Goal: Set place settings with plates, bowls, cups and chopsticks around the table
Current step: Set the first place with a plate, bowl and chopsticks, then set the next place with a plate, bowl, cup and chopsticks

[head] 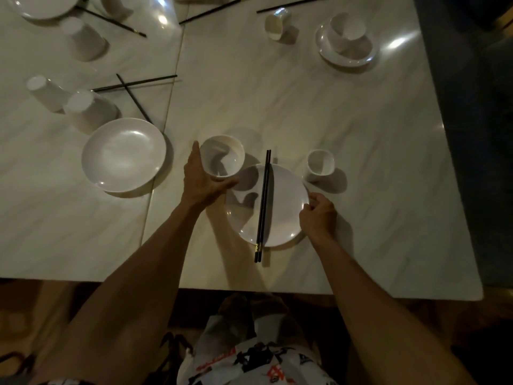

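Holding bowl [222,159], L grip [201,179] | R grip [317,215] pinching plate [286,207] rim | nr table [361,259] edge

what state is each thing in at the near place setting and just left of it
bowl, upright, empty, gripped by left hand
near plate, flat, rim pinched by right hand
chopsticks, paired, lying across near plate
cup, upright, empty
left plate, flat, empty
cup beside left plate, upside down
far-left cup, upside down

Head cam, steep down, table [361,168] near.
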`<state>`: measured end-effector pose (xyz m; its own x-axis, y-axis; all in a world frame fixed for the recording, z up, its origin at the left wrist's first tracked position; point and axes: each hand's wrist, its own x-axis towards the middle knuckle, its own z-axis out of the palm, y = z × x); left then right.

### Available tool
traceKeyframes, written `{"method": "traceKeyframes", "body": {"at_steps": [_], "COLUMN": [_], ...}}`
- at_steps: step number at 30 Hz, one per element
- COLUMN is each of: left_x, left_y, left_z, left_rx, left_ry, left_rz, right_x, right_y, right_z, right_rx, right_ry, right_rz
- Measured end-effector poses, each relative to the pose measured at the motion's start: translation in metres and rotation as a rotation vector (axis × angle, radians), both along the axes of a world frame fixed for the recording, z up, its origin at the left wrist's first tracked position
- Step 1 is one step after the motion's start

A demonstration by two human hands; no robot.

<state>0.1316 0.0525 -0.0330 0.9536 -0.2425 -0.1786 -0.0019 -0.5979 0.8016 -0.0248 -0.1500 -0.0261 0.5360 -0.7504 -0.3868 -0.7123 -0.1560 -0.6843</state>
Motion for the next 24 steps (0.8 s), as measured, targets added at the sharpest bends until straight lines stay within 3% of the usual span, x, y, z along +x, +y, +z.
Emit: {"method": "traceKeyframes", "body": {"at_steps": [5, 12, 14, 17, 20, 24], "left_x": [-0.007, -0.012, -0.017, -0.025, -0.028, -0.015], "left_y": [0.001, 0.002, 0.003, 0.007, 0.018, 0.059], "left_z": [0.003, 0.002, 0.009, 0.029, 0.048, 0.06], "left_rx": [-0.106, -0.065, -0.03, -0.021, 0.007, 0.093], "left_ry": [-0.092, -0.037, -0.005, -0.057, -0.115, -0.109], "left_rz": [0.001, 0.029, 0.065, 0.069, 0.063, 0.115], "right_x": [0.002, -0.001, -0.002, 0.004, 0.028, 0.07], "right_y": [-0.005, -0.009, -0.007, 0.005, 0.025, 0.062], "right_z": [-0.005, -0.009, -0.003, 0.01, 0.031, 0.065], "right_rx": [-0.006, -0.001, -0.093, -0.242, -0.239, -0.205], "right_ry": [-0.034, -0.037, -0.039, -0.181, -0.318, -0.352], "right_rz": [0.014, 0.018, 0.021, 0.128, 0.306, 0.512]}}
